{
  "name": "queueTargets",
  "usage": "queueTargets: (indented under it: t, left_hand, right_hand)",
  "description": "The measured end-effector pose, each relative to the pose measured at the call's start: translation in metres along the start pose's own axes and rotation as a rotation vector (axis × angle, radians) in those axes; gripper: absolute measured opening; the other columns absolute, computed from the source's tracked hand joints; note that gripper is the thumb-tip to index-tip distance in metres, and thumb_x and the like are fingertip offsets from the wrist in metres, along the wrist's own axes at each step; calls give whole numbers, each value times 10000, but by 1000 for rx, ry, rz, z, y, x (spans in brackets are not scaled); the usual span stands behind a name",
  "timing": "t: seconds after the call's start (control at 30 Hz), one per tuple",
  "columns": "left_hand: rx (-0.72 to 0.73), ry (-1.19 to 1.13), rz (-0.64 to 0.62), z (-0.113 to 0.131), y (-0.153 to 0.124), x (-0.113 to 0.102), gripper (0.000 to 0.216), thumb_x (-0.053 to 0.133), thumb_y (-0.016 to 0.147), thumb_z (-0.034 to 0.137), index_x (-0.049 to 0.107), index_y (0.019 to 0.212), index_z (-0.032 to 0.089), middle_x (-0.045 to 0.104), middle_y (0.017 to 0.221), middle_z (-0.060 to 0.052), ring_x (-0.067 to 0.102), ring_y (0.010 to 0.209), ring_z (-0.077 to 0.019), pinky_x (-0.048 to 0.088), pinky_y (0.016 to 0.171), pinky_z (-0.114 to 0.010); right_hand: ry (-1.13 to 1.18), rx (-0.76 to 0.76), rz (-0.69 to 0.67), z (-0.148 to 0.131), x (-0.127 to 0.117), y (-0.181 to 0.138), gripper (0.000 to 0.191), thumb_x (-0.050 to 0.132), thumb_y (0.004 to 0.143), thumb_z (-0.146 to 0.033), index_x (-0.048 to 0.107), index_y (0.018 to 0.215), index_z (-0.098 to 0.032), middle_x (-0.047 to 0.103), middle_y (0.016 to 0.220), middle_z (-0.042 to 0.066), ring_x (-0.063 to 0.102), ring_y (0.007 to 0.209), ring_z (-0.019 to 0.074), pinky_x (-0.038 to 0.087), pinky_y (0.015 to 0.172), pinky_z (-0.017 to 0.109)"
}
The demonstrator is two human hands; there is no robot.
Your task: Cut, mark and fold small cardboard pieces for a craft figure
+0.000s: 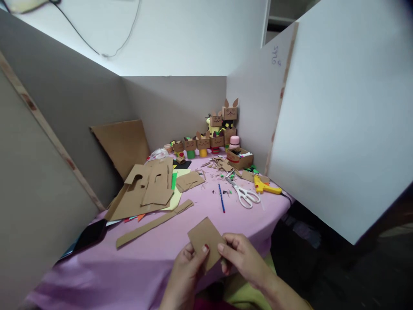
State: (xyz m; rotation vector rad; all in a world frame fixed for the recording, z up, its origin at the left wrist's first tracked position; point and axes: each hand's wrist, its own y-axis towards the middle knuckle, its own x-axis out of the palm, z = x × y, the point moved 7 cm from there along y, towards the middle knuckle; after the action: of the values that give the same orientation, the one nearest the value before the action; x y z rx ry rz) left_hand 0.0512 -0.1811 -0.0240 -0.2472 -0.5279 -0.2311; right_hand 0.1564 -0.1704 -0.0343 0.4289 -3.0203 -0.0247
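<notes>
A small rectangular piece of brown cardboard (206, 237) is held over the near edge of the table, between both hands. My left hand (190, 267) grips its lower left side, with the thumb lying on the face. My right hand (238, 254) pinches the right edge between thumb and fingers. Beyond the hands lie a blue pencil (221, 198), white-handled scissors (245, 196) and a yellow glue gun (266, 186). To the left, a long cardboard strip (151, 226) rests on the cloth.
Stacked cardboard sheets (158, 185) cover the table's left, near a dark phone (90, 236). Cardboard animal figures (203, 142) stand at the back beside a small box (239, 160) of supplies. Scraps (222, 163) litter the purple tablecloth (129, 267). Grey panels (174, 103) enclose the table.
</notes>
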Motion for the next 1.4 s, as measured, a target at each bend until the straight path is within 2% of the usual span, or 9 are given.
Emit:
queueTargets:
  t: [0.23, 0.4, 0.5, 0.67, 0.77, 0.93, 1.0, 1.17, 1.4]
  left_hand:
    - [-57, 9, 99, -22, 26, -28, 357, 817, 553, 308, 708, 830, 111, 739, 714, -109, 687, 738, -282, 507, 651, -324]
    - [37, -7, 247, -8, 45, -48, 344, 809, 569, 248, 694, 865, 116, 752, 805, -90, 694, 789, -240, 514, 628, -253]
    - [70, -36, 326, -2, 51, -56, 282, 778, 587, 141, 686, 852, 107, 752, 787, -84, 698, 736, -205, 519, 578, -218]
    - [79, -120, 377, -5, 54, -63, 171, 684, 670, 37, 680, 832, 92, 752, 779, -90, 684, 638, -151, 539, 583, -205]
    - [95, -139, 369, -5, 53, -62, 159, 662, 695, 24, 681, 841, 85, 746, 735, -77, 674, 608, -136, 537, 561, -186]
    - [80, -159, 367, -2, 43, -59, 148, 682, 693, 31, 688, 830, 86, 733, 683, -51, 646, 534, -109, 511, 486, -147]
    - [72, -171, 338, 1, 37, -53, 141, 680, 700, 35, 689, 833, 82, 733, 694, -55, 654, 546, -116, 528, 505, -158]
    - [27, -244, 404, 10, 17, -37, 138, 601, 748, -20, 666, 696, 90, 706, 609, -31, 645, 481, -103, 516, 435, -139]
    - [-153, -358, 417, -3, 0, -19, 161, 511, 812, -25, 647, 793, 59, 716, 639, -72, 649, 445, -112, 531, 418, -149]
  right_hand:
    - [-395, 44, -58, 13, -9, 20, 391, 437, 830, -530, 521, 676, -180, 547, 487, -31, 519, 414, 105, 435, 433, 203]
    - [-740, -5, 259, -22, -80, 57, 223, 472, 884, -334, 602, 823, -163, 676, 853, 83, 617, 847, 207, 459, 781, 313]
    - [-922, 24, 481, -31, -132, 79, 208, 502, 873, -173, 565, 1062, -114, 537, 1212, 187, 447, 1175, 292, 332, 971, 437]
    - [-1038, 82, 530, -7, -168, 104, 251, 579, 871, -263, 573, 1099, -159, 562, 1193, 72, 543, 1070, 247, 426, 905, 488]
    - [-1005, 47, 555, 1, -173, 104, 228, 582, 857, -207, 588, 1072, -129, 576, 1159, 107, 533, 1081, 266, 406, 924, 486]
    - [-790, -87, 621, -9, -160, 72, 374, 427, 895, -213, 447, 1252, -106, 529, 1196, 165, 524, 1090, 255, 430, 896, 379]
    - [-675, -105, 609, -9, -144, 47, 479, 404, 909, -320, 322, 1340, -128, 591, 1027, 113, 612, 855, 209, 504, 714, 322]
    - [149, -22, 266, 18, -75, -8, 567, 696, 717, -419, 503, 1175, -147, 521, 588, -43, 487, 461, 117, 410, 428, 231]
    - [209, -46, 259, 19, -30, -22, 516, 779, 656, -334, 532, 1097, -228, 551, 637, -52, 515, 515, 96, 450, 508, 218]
